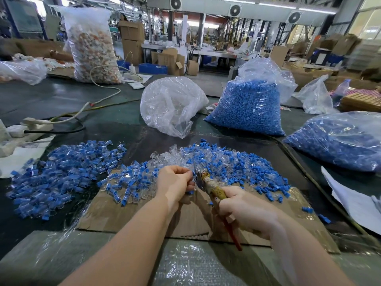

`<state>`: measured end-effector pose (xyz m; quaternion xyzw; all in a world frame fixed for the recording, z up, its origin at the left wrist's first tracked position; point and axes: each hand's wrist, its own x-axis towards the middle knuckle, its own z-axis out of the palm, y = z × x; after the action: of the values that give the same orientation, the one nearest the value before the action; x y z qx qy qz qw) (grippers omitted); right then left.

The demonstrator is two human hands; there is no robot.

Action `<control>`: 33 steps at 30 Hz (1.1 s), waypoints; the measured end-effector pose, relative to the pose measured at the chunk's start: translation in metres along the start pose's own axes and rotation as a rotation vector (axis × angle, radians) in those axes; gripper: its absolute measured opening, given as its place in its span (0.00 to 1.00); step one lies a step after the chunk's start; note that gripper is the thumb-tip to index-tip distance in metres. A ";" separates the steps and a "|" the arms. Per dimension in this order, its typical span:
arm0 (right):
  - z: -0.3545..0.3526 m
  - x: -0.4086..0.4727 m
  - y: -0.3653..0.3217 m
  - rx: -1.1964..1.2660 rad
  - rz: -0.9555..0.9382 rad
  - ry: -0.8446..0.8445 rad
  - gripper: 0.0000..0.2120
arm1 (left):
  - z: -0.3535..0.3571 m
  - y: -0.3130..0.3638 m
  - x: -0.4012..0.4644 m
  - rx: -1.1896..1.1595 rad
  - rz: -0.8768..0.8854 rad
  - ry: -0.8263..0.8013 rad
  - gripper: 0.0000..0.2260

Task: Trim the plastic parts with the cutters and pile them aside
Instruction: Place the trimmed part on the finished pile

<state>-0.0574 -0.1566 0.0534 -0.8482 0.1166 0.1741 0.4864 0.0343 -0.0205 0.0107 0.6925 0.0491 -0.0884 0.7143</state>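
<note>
Bubble wrap lies nearest me on the counter, under the cardboard sheet. Two bags of blue caps stand beyond. Untrimmed parts heap ahead; the trimmed pile sits to my left. Of my hands, the right hand is wrapped round the cutters; the left hand pinches one small part against the blades. Judgement: light, stiff, slick; pinch by the blue end, as clear plastic may crack.
</note>
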 end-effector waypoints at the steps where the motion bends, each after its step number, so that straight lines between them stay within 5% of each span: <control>1: -0.001 -0.001 -0.001 -0.015 0.003 0.000 0.05 | 0.000 0.001 0.000 -0.021 -0.008 -0.002 0.03; 27: 0.006 -0.007 -0.009 -0.330 -0.112 0.124 0.09 | 0.005 0.006 -0.012 -0.039 -0.005 0.043 0.03; 31: 0.008 -0.003 -0.005 -0.174 -0.129 0.101 0.02 | 0.000 0.007 -0.014 -0.021 0.033 0.052 0.02; 33: 0.006 -0.003 -0.004 -0.012 -0.111 0.083 0.09 | -0.006 0.007 -0.014 0.007 0.077 0.067 0.02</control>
<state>-0.0598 -0.1497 0.0547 -0.8628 0.0884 0.1121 0.4849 0.0227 -0.0138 0.0196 0.6990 0.0460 -0.0379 0.7126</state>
